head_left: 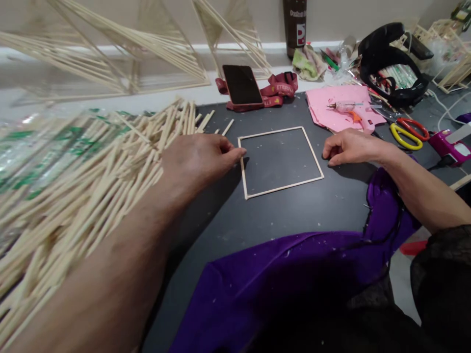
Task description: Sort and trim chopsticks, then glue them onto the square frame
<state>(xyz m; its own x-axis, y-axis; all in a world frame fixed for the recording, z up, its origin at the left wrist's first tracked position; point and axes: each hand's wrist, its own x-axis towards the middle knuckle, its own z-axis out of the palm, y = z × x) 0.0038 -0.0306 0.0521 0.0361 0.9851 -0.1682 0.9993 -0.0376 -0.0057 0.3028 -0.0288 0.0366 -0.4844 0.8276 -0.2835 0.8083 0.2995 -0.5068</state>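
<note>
A square frame of thin wooden sticks (pixel 284 186) lies flat on the dark table (pixel 294 215). My left hand (pixel 200 159) rests at the frame's left side, its fingertips pinched at the left stick near the top corner. My right hand (pixel 349 147) lies loosely curled on the table just right of the frame, apart from it, with nothing visible in it. A big heap of loose wooden sticks (pixel 81 181) spreads over the table's left side, beside my left arm.
A phone (pixel 242 84) on a red lanyard lies behind the frame. A glue gun (pixel 348 109) sits on pink paper (pixel 331 105); scissors (pixel 406 132) lie further right. Stick structures (pixel 121 54) stand along the back wall. Purple cloth (pixel 294 274) covers the near edge.
</note>
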